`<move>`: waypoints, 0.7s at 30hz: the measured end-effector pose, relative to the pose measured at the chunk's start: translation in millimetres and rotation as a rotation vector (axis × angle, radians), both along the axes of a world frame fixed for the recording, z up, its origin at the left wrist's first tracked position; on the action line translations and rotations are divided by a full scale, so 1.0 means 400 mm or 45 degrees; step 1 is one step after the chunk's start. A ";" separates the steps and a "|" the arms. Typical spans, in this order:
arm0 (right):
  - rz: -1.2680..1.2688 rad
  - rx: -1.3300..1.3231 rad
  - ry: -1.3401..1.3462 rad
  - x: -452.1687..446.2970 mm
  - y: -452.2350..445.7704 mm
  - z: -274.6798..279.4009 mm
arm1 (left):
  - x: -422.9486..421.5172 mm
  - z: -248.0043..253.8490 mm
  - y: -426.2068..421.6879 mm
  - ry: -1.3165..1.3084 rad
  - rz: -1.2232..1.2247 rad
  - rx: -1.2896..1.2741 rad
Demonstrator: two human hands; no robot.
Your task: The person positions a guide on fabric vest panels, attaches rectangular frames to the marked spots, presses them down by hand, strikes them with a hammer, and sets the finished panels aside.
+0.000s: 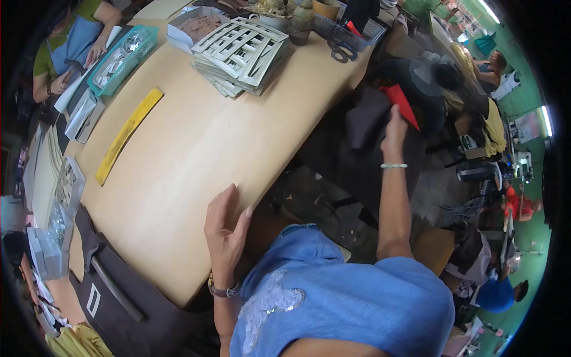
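Note:
My left hand (225, 235), with a watch on its wrist, rests at the near edge of the tan table (196, 154). Its fingers are stretched out, the thumb stands apart, and it holds nothing. My right hand (394, 134), with a pale bracelet on the wrist, reaches out past the table's right side. Its fingers are closed on a flat, stiff-looking red piece (403, 107); whether that is cloth or leather I cannot tell. Dark brown cloth (366, 116) hangs just beside this hand, over a dark seat or bin.
A yellow strip (128, 137) lies on the table. Behind it are stacked cut-out templates (241, 53), scissors (344, 50) and a teal basket (122, 62). Dark fabric (128, 297) drapes the near left corner. A co-worker (74, 44) sits across; other people are at the right.

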State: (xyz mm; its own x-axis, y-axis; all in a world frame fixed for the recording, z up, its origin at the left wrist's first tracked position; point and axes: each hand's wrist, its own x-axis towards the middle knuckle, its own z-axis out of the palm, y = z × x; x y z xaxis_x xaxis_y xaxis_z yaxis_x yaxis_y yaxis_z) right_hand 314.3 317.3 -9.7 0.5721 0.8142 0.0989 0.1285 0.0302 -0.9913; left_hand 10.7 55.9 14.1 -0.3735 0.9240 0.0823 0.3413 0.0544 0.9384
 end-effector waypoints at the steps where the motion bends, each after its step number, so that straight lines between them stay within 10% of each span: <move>1: 0.081 0.104 0.257 -0.008 -0.002 0.060 | 0.004 0.003 0.008 -0.040 -0.022 -0.008; 4: 0.521 0.307 0.826 -0.117 -0.096 0.271 | 0.031 0.034 0.043 -0.085 -0.169 0.072; 9: 0.978 0.426 0.670 -0.403 -0.228 0.349 | 0.075 0.080 0.083 -0.262 -0.358 0.229; 14: 1.730 0.529 0.541 -0.670 -0.315 0.381 | 0.007 0.072 0.046 -0.852 0.229 0.326; 21: 1.482 0.867 -1.253 -0.716 -0.280 0.183 | -0.131 0.078 -0.104 -0.811 0.649 0.213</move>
State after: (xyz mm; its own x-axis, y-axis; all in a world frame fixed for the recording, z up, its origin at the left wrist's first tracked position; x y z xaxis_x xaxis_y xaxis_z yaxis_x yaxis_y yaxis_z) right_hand 27.8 205.1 63.4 -0.7591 0.3914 0.5202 0.2536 0.9137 -0.3174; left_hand -41.7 14.3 45.1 -0.7643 0.6234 -0.1650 -0.2862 -0.0987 0.9531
